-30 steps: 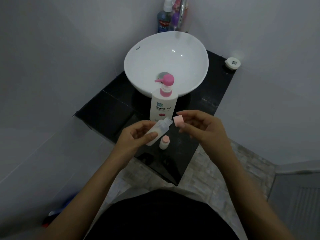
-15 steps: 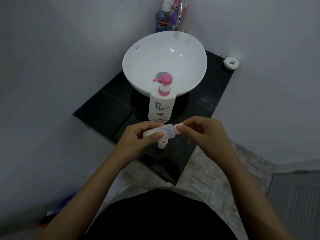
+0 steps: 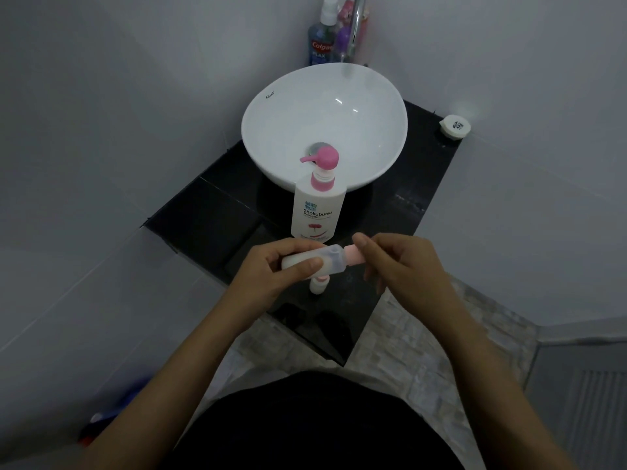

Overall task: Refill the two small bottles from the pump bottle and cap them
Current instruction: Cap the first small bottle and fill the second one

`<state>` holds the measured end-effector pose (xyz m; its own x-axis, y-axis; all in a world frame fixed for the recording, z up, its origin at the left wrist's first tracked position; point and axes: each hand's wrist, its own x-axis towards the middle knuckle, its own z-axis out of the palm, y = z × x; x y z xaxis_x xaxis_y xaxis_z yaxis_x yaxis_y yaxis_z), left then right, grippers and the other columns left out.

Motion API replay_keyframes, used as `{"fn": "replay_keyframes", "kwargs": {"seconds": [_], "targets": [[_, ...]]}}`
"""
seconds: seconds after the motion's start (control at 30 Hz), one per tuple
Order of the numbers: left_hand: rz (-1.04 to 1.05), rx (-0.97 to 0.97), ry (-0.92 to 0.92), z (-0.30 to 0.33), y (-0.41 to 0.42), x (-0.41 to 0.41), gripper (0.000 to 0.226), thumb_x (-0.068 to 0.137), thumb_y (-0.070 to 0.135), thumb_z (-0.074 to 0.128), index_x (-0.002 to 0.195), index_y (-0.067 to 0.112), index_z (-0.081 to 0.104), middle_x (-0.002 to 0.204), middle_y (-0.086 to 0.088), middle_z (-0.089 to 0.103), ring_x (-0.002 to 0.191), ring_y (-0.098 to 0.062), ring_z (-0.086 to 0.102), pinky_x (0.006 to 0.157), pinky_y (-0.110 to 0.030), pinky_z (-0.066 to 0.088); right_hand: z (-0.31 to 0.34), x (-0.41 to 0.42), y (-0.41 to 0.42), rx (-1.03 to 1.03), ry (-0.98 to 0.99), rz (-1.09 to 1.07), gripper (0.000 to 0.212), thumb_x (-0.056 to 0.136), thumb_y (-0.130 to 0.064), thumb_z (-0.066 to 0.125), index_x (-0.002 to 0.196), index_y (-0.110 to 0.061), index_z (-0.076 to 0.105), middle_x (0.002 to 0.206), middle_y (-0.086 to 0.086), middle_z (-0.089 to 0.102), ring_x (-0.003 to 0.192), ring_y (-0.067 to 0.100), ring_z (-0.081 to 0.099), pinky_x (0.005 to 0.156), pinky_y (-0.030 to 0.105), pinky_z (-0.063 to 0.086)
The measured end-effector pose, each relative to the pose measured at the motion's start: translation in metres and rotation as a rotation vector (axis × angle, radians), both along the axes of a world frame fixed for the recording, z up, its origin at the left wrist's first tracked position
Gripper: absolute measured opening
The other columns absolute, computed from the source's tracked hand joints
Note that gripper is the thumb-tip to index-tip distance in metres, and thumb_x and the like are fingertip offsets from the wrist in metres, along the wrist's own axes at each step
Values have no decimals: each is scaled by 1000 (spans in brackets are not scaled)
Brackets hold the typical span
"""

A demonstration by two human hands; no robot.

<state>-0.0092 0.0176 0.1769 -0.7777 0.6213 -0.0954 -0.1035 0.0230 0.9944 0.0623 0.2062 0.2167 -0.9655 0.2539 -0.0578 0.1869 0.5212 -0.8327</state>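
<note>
My left hand [image 3: 271,269] grips one small bottle [image 3: 310,262] round its body, thumb on the near side, fingers curled over the far side. Bottle lies nearly horizontal, neck pointing right, held above the front of the black worktop [image 3: 210,215]. Lower part looks white w/ liquid, the bit near the neck is clear.

My right hand [image 3: 403,262] pinches the pink cap [image 3: 354,256] btwn thumb and fingertips, cap sitting right at the bottle's neck. Can't tell if it's fully seated or how far it's screwed on.

The 2nd small bottle [image 3: 319,284] stands upright on the worktop just below the held one, partly hidden by it; its pink top shows only a sliver.

Pump bottle [image 3: 317,206], white w/ pink pump head, stands upright on the worktop just behind my hands, in front of the white basin [image 3: 373,106], nozzle pointing left.

Behind the basin, in the corner: a blue mouthwash bottle [image 3: 320,39], other blurred toiletries and the chrome tap [image 3: 356,25]. A small round white container [image 3: 454,125] sits at the far right corner of the worktop, by the wall. Stone-pattern floor [image 3: 424,361] below the worktop edge.
</note>
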Motion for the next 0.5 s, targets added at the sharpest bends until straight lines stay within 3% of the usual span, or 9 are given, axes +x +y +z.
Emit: {"fn": "replay_keyframes", "kwargs": {"seconds": [0.07,0.17,0.23,0.33,0.4,0.5], "targets": [[1,7,-4,1,0,0,25,77,33,65,100,29,72,99,14,72,93,0,65,71,-8,48,3,1,3,-60,20,32,39,77,-60,46,87,-27,64,70,-4,67,53,8,61,54,18,53],[7,13,-8,2,0,0,22,77,32,65,98,32,72,98,14,72,93,0,65,71,-9,49,5,4,12,-153,24,172,31,80,-40,62,107,-26,58,88,-6,67,69,12,67,62,21,56],[8,10,-5,2,0,0,24,77,31,65,100,29,72,100,12,73,93,-1,65,72,-9,49,4,6,10,-170,13,152,22,80,-37,63,97,-22,63,79,-4,70,60,10,66,54,14,51],[3,3,-1,3,2,1,27,77,32,65,103,24,72,100,12,73,93,0,65,72,-9,48,2,5,3,-88,-13,30,39,74,-61,47,74,-26,64,65,-5,68,46,8,59,49,14,49],[2,5,-6,4,3,2,27,77,32,65,102,24,72,98,14,73,92,2,65,72,-8,48,3,6,4,-121,11,46,37,75,-60,48,83,-28,64,71,-7,69,51,8,61,50,13,49],[8,1,-14,4,3,2,28,77,31,65,102,24,72,98,15,73,93,2,65,71,-8,48,6,8,12,-191,28,162,27,80,-38,62,103,-25,61,85,-7,69,64,10,67,53,9,46]]}}
